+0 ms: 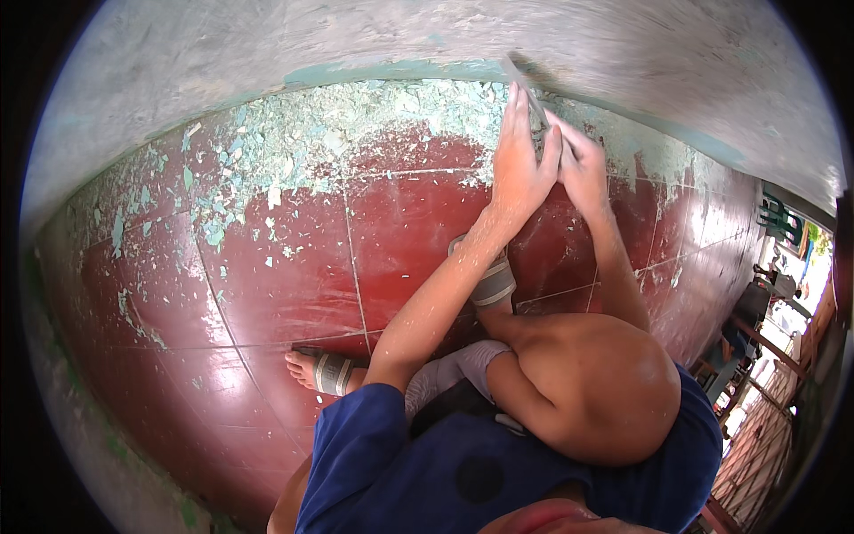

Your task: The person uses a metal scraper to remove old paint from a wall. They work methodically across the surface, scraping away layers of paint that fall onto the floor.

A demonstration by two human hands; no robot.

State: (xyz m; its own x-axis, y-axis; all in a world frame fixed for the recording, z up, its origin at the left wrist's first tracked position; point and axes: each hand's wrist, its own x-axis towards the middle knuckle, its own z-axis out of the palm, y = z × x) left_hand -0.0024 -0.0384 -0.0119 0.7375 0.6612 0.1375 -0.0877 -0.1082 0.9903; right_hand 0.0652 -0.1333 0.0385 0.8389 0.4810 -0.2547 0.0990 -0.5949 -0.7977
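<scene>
A thin, flat metal scraper (527,92) slants up against the foot of the wall (427,33), its tip blurred. My right hand (584,168) is closed around its lower end, mostly hiding whatever handle it has. Close beside it, my left hand (524,157) presses extended fingers along the blade, with the thumb near the right hand. The wall is grey and smeared, with a strip of blue-green paint (393,71) along its base. Pale green and white paint flakes (280,143) lie thick on the red tiled floor (413,233) below. Pale dust coats both hands and the left forearm.
My sandaled feet (333,374) rest on the tiles, and a bent knee (600,380) rises near my right arm. Scattered chips reach the floor's left side. Green plastic furniture (779,217), a parked motorbike (757,300) and a metal lattice (757,440) stand at the far right.
</scene>
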